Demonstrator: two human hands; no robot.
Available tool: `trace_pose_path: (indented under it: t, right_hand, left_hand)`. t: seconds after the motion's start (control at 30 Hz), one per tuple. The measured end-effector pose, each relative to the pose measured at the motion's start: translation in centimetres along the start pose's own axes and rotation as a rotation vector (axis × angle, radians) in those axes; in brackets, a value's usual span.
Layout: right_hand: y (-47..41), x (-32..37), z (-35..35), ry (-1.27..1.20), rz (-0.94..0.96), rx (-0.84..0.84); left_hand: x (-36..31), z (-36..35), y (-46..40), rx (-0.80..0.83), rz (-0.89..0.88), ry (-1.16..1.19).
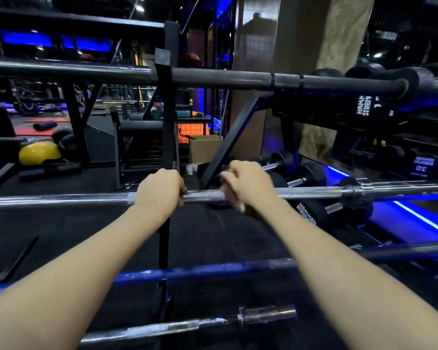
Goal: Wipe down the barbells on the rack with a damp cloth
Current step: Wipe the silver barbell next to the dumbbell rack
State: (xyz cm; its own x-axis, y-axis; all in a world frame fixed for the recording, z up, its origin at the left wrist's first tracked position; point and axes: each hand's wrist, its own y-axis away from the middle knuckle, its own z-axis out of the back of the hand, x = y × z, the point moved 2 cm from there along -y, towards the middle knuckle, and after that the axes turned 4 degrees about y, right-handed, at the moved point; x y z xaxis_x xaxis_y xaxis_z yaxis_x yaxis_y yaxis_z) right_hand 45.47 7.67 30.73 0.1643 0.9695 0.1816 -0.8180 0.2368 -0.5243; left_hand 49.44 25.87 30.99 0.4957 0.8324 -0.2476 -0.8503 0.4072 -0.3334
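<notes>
Head view: left hand [159,189] wrapped over the chrome barbell [314,192] lying across the rack upright [168,137]; right hand [248,186] just beside it, blurred, fingers curled over the same bar on a dark cloth [250,212]; black barbell [225,78] above both hands

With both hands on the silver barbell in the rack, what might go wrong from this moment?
1. Both the left hand and the right hand curl round the silver barbell; if it rolls, fingers may be pinched against the black rack upright beside the left hand.
2. The right hand is blurred, and I cannot see a cloth clearly, so the knurled part may stay unwiped.
3. The black barbell above could catch the head.
</notes>
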Motion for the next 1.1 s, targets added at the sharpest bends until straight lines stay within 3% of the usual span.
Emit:
trace_pose_path:
  t: [0.13, 0.2, 0.4, 0.5, 0.67, 0.8, 0.9, 0.97, 1.03, 1.1]
  right_hand:
    - [1.3, -7.9, 2.2, 0.140, -0.215, -0.095]
    - [1.7, -7.8, 2.3, 0.224, -0.276, -0.135]
    - [2.4, 1.3, 0.2, 0.120, 0.080, -0.172]
    - [3.1, -4.8, 1.4, 0.111, 0.051, -0.208]
    - [4.5, -18.6, 4.7, 0.162, -0.276, -0.304]
    - [3.8, -14.9, 3.3, 0.202, -0.278, -0.409]
    - [4.0, -10.2, 1.1, 0.081, 0.003, -0.474]
    - [4.1, -11.5, 1.1, 0.067, 0.121, -0.446]
    - [4.4, -15.1, 1.8, 0.140, 0.052, -0.464]
    - [4.7, -19.0, 3.2, 0.151, -0.170, -0.439]
  left_hand:
    - [-0.6, 0.1, 0.1, 0.028, -0.006, -0.066]
    - [-1.2, 0.4, -0.1, 0.034, -0.027, -0.200]
    - [-6.0, 1.1, -1.1, 0.012, -0.116, -0.454]
    - [-9.8, 0.8, -2.0, -0.042, -0.168, -0.359]
    - [-14.9, -2.7, -2.7, 0.007, -0.270, -0.154]
    - [-15.6, -4.9, -3.2, 0.111, -0.269, -0.176]
    - [-15.4, -5.7, -3.3, 0.087, -0.256, -0.164]
    - [-15.0, -5.8, -3.4, 0.071, -0.253, -0.131]
    - [-14.8, -5.7, -3.3, 0.084, -0.249, -0.092]
    - [-14.8, -5.7, -3.3, 0.072, -0.247, -0.093]
